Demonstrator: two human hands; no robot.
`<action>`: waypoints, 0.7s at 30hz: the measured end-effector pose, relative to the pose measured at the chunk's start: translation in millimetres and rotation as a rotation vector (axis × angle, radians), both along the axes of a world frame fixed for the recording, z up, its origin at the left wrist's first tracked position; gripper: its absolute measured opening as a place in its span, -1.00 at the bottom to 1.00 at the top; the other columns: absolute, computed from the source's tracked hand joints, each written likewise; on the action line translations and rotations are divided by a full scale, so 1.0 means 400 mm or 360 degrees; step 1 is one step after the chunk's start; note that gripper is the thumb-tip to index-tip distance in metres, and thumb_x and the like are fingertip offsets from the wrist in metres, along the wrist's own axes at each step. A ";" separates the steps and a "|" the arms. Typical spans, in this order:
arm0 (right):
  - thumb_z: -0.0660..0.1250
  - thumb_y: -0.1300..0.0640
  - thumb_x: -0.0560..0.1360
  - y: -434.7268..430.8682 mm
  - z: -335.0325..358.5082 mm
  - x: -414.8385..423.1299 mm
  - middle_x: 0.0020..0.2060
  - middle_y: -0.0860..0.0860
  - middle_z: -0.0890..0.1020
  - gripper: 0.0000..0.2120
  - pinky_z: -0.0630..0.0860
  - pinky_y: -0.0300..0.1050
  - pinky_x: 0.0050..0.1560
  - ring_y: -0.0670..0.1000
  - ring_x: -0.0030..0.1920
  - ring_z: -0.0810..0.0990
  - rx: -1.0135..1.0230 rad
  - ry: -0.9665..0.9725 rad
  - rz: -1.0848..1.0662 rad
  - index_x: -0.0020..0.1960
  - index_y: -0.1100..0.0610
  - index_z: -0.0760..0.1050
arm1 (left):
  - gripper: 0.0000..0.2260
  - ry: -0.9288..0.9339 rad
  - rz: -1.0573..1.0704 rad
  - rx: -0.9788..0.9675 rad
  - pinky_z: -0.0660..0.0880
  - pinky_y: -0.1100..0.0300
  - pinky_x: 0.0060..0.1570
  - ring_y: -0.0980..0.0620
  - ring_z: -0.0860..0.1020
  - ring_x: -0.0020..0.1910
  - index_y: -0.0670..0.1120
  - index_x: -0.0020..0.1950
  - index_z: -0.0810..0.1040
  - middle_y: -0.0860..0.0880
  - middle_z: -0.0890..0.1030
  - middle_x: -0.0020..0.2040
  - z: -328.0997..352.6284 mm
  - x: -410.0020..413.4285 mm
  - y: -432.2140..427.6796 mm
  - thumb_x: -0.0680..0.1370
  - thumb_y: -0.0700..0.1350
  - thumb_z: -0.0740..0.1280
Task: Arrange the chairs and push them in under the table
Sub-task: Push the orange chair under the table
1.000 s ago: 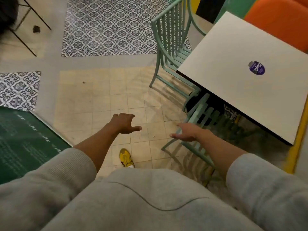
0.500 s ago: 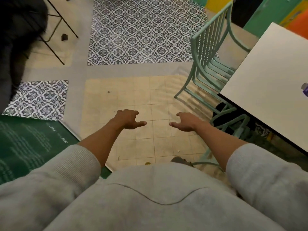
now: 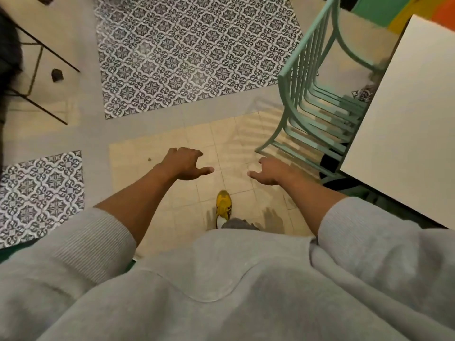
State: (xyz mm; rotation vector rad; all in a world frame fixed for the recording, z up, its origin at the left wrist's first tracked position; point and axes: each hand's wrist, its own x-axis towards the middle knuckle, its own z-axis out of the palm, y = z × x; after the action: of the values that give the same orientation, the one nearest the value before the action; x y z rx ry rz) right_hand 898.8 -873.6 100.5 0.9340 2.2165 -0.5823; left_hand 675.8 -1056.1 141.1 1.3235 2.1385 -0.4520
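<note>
Both hands hang empty over the cream floor tiles, the left hand (image 3: 183, 164) loosely curled and the right hand (image 3: 268, 169) half spread, neither touching anything. The mint-green slatted metal chair (image 3: 317, 112) stands ahead to the right, its seat partly under the white square tabletop (image 3: 403, 124). Best to grip the backrest rail with both hands and push squarely, keeping the legs level.

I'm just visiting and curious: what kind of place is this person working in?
Probably a café or small eatery. A mint-green metal chair is drawn up to a plain white table, patterned tiles are set into the floor, and brightly coloured seating shows in the far corner. Both hands are empty.
</note>
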 end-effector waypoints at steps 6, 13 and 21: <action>0.24 -0.35 0.67 0.193 0.031 -0.232 0.65 0.20 0.35 -0.15 0.40 0.19 0.55 0.27 0.61 0.37 -0.0052 0.0077 -0.0118 0.71 0.21 0.19 | -0.17 0.0046 -0.0099 -0.0086 0.37 -0.11 0.45 -0.15 0.44 0.51 0.00 0.67 0.30 -0.08 0.51 0.53 0.039 -0.261 0.232 0.57 0.53 0.08; 0.30 -0.35 0.63 0.401 0.068 -0.464 0.57 0.15 0.47 -0.22 0.46 0.19 0.48 0.27 0.54 0.45 0.0077 0.0193 -0.0159 0.63 0.15 0.34 | -0.14 0.0068 -0.0313 -0.0083 0.33 -0.13 0.46 -0.17 0.44 0.51 -0.01 0.67 0.29 -0.11 0.49 0.55 0.041 -0.492 0.534 0.56 0.55 0.08; 0.31 -0.33 0.64 0.652 0.048 -0.686 0.65 0.15 0.34 -0.18 0.35 0.17 0.58 0.24 0.61 0.34 0.0016 0.0193 -0.0468 0.69 0.17 0.25 | -0.15 0.0033 -0.0601 -0.0053 0.31 -0.17 0.51 -0.19 0.45 0.50 -0.03 0.64 0.32 -0.15 0.50 0.52 0.025 -0.783 0.928 0.55 0.54 0.10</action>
State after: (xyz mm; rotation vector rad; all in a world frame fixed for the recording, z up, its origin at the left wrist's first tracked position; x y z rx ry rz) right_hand 624.3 -613.0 119.6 1.2726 2.2035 -0.7800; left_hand 362.7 -684.9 151.2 1.7155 1.8877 -0.6498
